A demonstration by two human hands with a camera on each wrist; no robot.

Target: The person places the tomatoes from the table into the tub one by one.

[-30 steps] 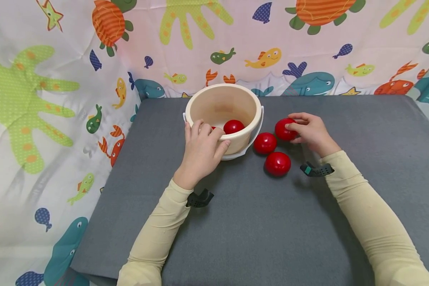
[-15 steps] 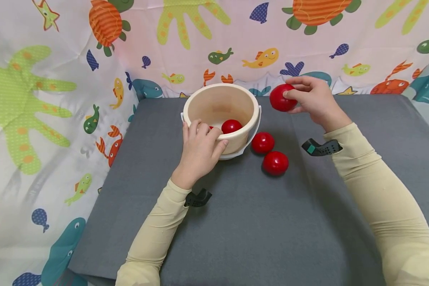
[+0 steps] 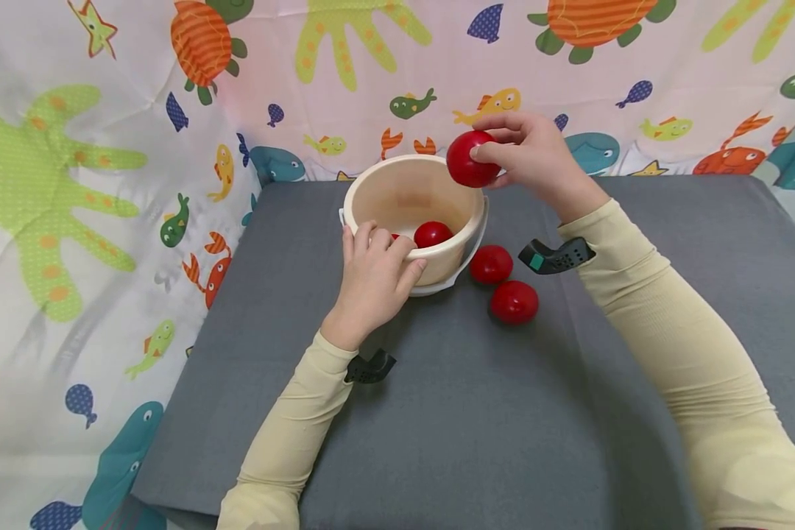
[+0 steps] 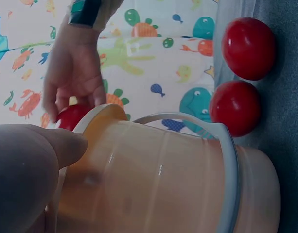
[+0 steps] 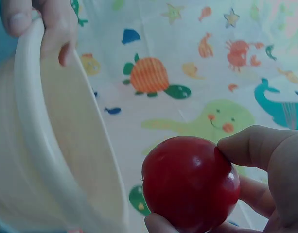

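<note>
Before printed cloth (image 3: 450, 70), the right hand (image 3: 536, 158), fingers curled round a red ball (image 3: 470, 160), had brought it close to the bucket (image 3: 441, 266) the left hand (image 3: 373, 285) gripped, leaving two balls (image 3: 492, 265) (image 3: 514, 302) on the table (image 3: 464, 434).

A dark grey worktop (image 3: 437, 427) is the landmark. Behind it hangs a wrinkled pale cloth (image 3: 364, 110), tinged pink, printed with orange turtles (image 3: 202, 44), fish, a red crab (image 3: 730, 160) and teal whales. Similar creased cloth (image 3: 13, 353) drops along the worktop's left side, whiter, with a big spotted green figure (image 3: 53, 199). Soft shadows fall across the worktop.
</note>
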